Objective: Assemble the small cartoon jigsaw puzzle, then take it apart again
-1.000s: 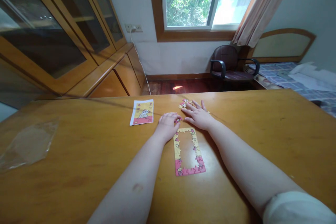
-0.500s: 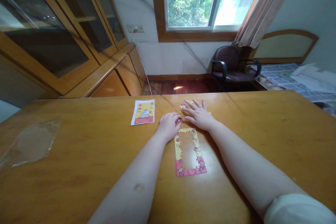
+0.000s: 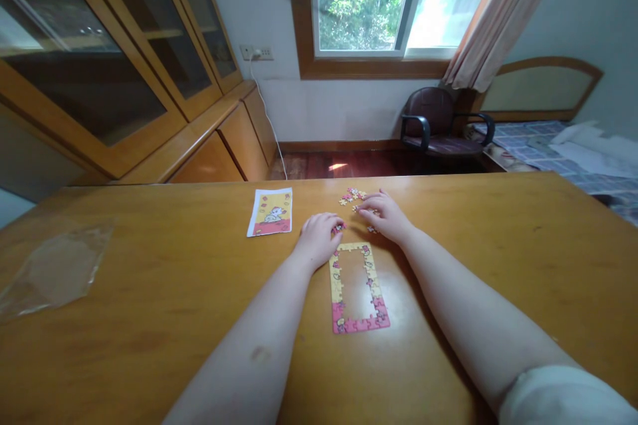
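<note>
One jigsaw border (image 3: 337, 289) lay just below the centre of the frame, a hollow rectangle with bare wooden table (image 3: 149, 352) inside it, just where it had been a second earlier! Its long axis ran from bottom to top of the frame, upper end tipped a touch left; pink end towards the bottom edge, yellow end towards the top.

And just above, the change: the right hand (image 3: 387, 218), splayed wide a second before, had drawn its fingers together and slipped rightward, so the loose pieces (image 3: 350, 196) at upper centre came into fuller view. Those fingers were bent low beside the scattered pieces (image 3: 372, 229); whether they pinched one, you couldn't tell.

No shift on the other side: the left hand (image 3: 319, 239) sat by the border's upper left corner, fingers curled about some pink pieces (image 3: 338, 228), gripping or merely sheltering them, impossible to say.

Farther left lay the picture card (image 3: 272, 212), pink band lowermost, and towards the left edge a clear plastic bag (image 3: 57, 272).
</note>
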Demonstrator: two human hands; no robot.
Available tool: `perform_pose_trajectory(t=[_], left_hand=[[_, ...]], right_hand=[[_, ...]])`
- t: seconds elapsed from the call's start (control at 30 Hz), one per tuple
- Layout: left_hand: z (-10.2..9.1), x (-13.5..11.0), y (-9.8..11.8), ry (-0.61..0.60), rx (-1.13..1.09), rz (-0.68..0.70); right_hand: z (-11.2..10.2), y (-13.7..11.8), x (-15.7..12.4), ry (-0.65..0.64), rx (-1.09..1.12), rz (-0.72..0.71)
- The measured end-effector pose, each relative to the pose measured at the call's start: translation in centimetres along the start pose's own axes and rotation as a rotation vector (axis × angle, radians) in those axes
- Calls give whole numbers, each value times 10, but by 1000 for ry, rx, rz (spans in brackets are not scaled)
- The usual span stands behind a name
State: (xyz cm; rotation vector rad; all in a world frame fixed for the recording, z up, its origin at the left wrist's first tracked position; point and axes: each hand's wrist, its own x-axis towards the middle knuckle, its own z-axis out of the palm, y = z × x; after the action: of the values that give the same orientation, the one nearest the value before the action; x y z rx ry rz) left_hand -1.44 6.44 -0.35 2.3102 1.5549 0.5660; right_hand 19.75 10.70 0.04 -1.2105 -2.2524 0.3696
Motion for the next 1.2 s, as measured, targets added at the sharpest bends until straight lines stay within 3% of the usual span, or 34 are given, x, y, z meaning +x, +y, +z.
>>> perform_pose_trajectory(t=[0.13,0.37,0.67,1.0,1.2], left_hand=[[-1,0,-1,-11,-13,-7],[0,0,-1,-4,-9,-8],[1,1,-2,-12,-3,-21],[0,0,-2,8,-7,4],[0,0,-2,7,0,3]], right_hand=[[-2,5,1,-92,-22,-6],[0,12,3,-25,-151,144],[7,5,0,-139,-205,88],[6,5,2,-66,-219,126],[7,-2,1,-149,-261,115]])
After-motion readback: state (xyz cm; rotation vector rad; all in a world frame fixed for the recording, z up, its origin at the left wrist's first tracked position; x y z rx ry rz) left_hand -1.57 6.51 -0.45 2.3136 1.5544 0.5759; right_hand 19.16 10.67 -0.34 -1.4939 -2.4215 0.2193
